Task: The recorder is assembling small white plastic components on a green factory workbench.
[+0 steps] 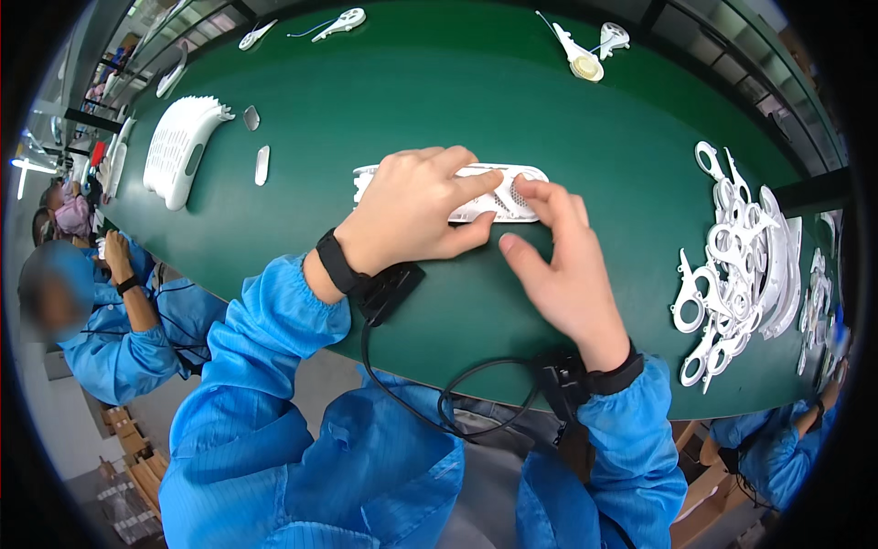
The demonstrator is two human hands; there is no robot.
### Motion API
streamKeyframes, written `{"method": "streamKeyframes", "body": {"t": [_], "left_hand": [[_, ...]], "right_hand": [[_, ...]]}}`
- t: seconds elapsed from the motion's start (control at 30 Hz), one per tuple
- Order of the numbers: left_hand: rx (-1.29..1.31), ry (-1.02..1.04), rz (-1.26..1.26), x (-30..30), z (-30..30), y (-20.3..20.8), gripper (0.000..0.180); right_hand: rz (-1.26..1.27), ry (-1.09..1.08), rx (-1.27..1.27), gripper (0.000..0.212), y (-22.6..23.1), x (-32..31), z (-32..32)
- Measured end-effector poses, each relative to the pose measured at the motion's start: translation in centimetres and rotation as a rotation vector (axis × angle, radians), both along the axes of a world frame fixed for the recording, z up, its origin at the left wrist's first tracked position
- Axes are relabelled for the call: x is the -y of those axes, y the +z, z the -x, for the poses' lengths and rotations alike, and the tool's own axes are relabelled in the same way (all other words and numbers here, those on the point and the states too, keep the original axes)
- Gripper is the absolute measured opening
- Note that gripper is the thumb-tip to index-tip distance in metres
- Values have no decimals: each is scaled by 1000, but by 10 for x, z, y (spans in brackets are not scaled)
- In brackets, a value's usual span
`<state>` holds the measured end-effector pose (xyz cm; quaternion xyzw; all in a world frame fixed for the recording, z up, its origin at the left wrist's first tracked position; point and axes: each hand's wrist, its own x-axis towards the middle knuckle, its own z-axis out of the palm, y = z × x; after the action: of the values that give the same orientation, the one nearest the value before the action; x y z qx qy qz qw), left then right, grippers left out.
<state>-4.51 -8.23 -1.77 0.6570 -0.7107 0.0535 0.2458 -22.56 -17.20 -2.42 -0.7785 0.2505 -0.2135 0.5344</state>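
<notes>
On the green table in front of me lies a long white plastic shell (529, 210), its hollow, ribbed and perforated side facing up. My left hand (412, 197) lies over its left and middle part, fingers curled onto it and thumb at its near edge. My right hand (562, 247) is at the shell's right end. Its fingertips touch or nearly touch the inside there, with the thumb spread well apart on the near side. Whether a small part sits under my left fingers is hidden.
A pile of white plastic parts with rings (732, 256) lies at the right. A curved slotted white cover (183, 146) and two small pieces (262, 165) sit at the left. White parts with thin wires (585, 59) lie along the far edge. Co-workers in blue sleeves (119, 357) are on both sides.
</notes>
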Motion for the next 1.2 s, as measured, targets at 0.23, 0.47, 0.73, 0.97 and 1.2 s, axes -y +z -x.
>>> {"method": "streamKeyframes", "body": {"t": [0.23, 0.47, 0.73, 0.97, 1.2], "left_hand": [[11, -28, -26, -2, -2, -1, 36], [52, -43, -26, 0, -5, 3, 37], [42, -45, -58, -1, -6, -1, 31], [-72, -46, -76, -2, -7, 2, 36], [-567, -44, -39, -6, -13, 4, 74]], "right_hand": [[303, 40, -132, 44, 5, -8, 5], [572, 90, -18, 39, -6, 22, 7], [667, 79, -230, 57, -7, -14, 10], [667, 21, -191, 52, -12, -13, 10], [684, 45, -45, 41, -4, 4, -2]]}}
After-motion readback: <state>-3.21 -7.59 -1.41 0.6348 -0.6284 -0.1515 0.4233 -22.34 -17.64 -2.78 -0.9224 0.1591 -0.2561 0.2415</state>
